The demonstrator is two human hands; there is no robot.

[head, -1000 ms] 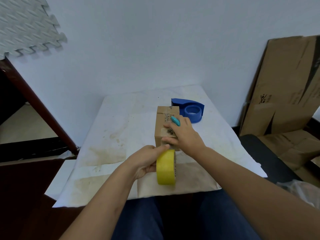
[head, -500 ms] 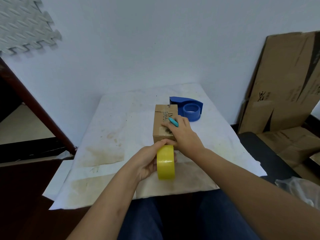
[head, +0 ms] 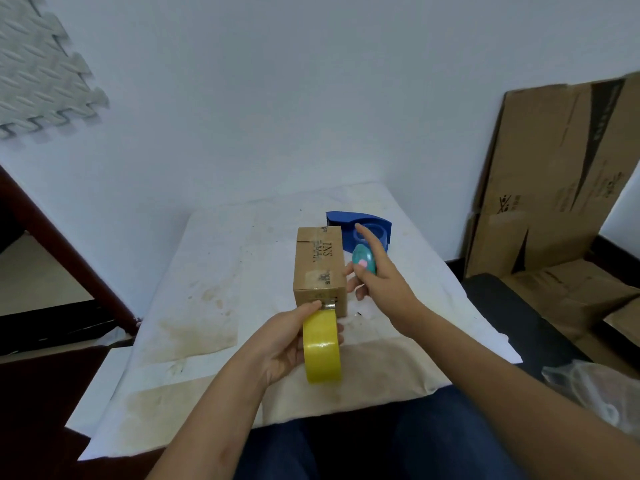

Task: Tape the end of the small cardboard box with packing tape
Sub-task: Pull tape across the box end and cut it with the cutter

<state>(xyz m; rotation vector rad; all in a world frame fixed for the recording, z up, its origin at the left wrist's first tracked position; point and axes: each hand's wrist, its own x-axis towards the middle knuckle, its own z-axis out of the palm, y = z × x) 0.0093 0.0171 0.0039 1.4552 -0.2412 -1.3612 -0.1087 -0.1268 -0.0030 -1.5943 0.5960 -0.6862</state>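
Note:
A small cardboard box [head: 320, 261] lies lengthwise on the white sheet, its near end facing me. My left hand [head: 287, 344] grips a yellow roll of packing tape [head: 322, 348] just in front of that end, thumb pressing the tape's loose end against the box's near face. My right hand [head: 377, 282] is lifted beside the box's right side, holding a small teal cutter [head: 363, 259] with the index finger stretched forward.
A blue tape dispenser [head: 360, 226] sits behind the box on the right. The stained white sheet [head: 214, 299] covers the table. Flattened cardboard [head: 554, 202] leans on the wall at right; a crumpled plastic bag [head: 602, 389] lies at the lower right.
My right hand has lifted off the top of the box and moved to its right side with the teal cutter. The tape roll has dropped slightly toward me, its end still on the box.

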